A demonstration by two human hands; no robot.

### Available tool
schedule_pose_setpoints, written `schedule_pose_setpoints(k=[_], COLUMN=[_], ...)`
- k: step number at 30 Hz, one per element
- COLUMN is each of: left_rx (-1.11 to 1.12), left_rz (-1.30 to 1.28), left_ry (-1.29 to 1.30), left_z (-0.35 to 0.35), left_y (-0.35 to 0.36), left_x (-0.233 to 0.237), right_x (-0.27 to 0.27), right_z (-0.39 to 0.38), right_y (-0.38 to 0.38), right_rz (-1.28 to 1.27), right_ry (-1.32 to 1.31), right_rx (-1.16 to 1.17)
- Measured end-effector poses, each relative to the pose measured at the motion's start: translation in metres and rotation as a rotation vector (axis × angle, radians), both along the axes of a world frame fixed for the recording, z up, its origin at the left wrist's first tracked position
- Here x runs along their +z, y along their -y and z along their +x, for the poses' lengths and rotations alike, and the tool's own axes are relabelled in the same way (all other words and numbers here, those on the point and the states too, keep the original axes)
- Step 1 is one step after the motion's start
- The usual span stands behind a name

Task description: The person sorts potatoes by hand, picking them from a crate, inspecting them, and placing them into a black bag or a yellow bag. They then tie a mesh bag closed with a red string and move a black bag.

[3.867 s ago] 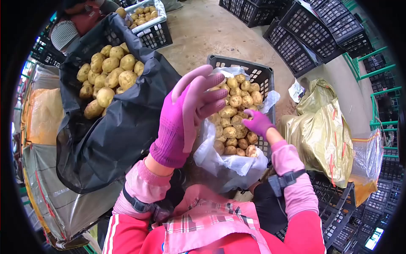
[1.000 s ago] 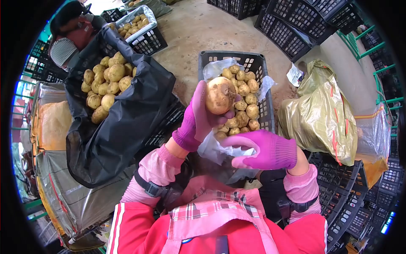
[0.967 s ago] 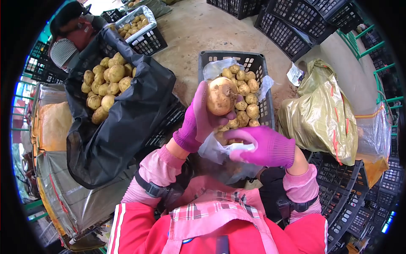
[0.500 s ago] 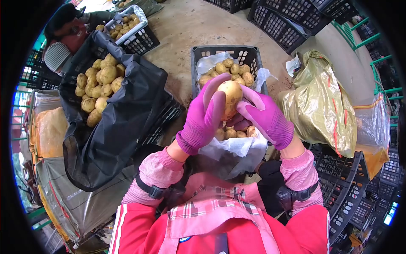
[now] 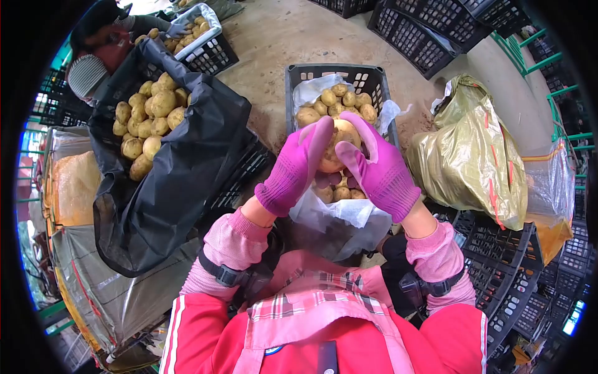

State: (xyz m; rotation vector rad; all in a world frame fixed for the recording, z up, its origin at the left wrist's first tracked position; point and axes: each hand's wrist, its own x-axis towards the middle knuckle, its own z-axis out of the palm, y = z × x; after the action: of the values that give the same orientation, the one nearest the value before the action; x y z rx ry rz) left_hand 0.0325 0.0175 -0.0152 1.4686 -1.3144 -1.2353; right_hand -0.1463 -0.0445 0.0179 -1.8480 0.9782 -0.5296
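In purple gloves, my left hand and my right hand cup one large yellow potato between them. My left hand wraps its left side, and the right thumb lies across its front. Some fingers are hidden beneath it. Right below my hands stands a black plastic crate lined with white paper. Several potatoes fill its far part, and more show at the near end, under my wrists.
On the left, a crate draped in black cloth holds a heap of potatoes. Beyond it, a co-worker's gloved hand reaches over another potato crate. A yellowish sack lies on the right, and black crates stand behind.
The potato has turned and dropped slightly between my hands, and my right thumb has moved across its front. The co-worker's gloved hand has come into view over the far crate.
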Motion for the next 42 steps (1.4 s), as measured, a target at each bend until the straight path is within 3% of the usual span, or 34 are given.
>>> schedule_pose_setpoints(k=[3, 8, 10, 12, 14, 15, 17, 19, 21, 23, 24, 28, 31, 32, 35, 37, 39, 40, 42], left_rx=[0.056, 0.073, -0.042, -0.196, -0.208, -0.122, -0.022, 0.018, 0.149, 0.206, 0.282, 0.222, 0.239, 0.246, 0.333, 0.291, 0.215, 0.207, 0.224], left_rz=[0.135, -0.022, 0.121, 0.237, -0.092, -0.448, -0.607, -0.288, -0.007, 0.104, 0.066, -0.388, -0.365, -0.344, -0.155, -0.192, -0.070, -0.065, -0.236], left_ry=[-0.280, -0.263, -0.530, -0.764, -0.494, -0.098, 0.177, -0.099, -0.397, -0.483, -0.414, 0.207, 0.285, 0.226, -0.154, -0.248, -0.478, -0.586, -0.302], left_z=[0.003, -0.006, 0.010, 0.038, 0.043, 0.033, 0.023, 0.015, 0.003, -0.007, -0.015, -0.012, -0.013, -0.013, -0.033, -0.037, -0.023, -0.018, -0.011], left_y=[0.000, -0.007, -0.005, 0.007, 0.008, 0.004, -0.007, -0.007, 0.000, -0.001, 0.000, 0.000, -0.002, -0.002, -0.011, -0.008, -0.006, -0.003, 0.002], left_x=[0.007, 0.026, 0.035, 0.021, -0.005, -0.013, -0.022, -0.025, -0.014, 0.011, 0.017, -0.011, -0.004, 0.000, 0.025, 0.016, 0.035, 0.042, 0.033], right_x=[0.002, 0.003, 0.017, 0.023, 0.022, 0.017, 0.003, -0.010, -0.009, -0.012, -0.014, -0.020, -0.016, -0.015, -0.020, -0.015, -0.001, 0.004, -0.009], right_z=[0.005, 0.005, 0.001, 0.001, 0.003, 0.006, 0.006, 0.001, 0.000, 0.004, 0.006, 0.016, 0.021, 0.023, 0.019, 0.015, 0.009, 0.004, 0.004], right_y=[-0.007, 0.001, 0.006, -0.003, -0.001, 0.006, 0.007, 0.007, 0.013, 0.012, 0.010, 0.001, -0.005, -0.007, 0.002, 0.004, 0.009, 0.013, 0.015], right_rz=[0.076, 0.041, 0.140, -0.147, -0.479, -0.666, -0.655, -0.275, -0.284, -0.279, -0.277, -0.260, -0.251, -0.249, 0.158, 0.137, 0.156, 0.063, 0.151], right_ry=[0.101, 0.186, 0.148, 0.058, 0.006, -0.001, 0.068, 0.208, 0.143, 0.158, 0.210, 0.358, 0.406, 0.426, 0.511, 0.517, 0.522, 0.462, 0.465], right_rx=[-0.094, -0.139, -0.099, -0.052, 0.018, 0.064, 0.143, 0.202, 0.208, 0.190, 0.163, 0.084, 0.027, 0.005, -0.224, -0.229, -0.186, -0.069, -0.081])
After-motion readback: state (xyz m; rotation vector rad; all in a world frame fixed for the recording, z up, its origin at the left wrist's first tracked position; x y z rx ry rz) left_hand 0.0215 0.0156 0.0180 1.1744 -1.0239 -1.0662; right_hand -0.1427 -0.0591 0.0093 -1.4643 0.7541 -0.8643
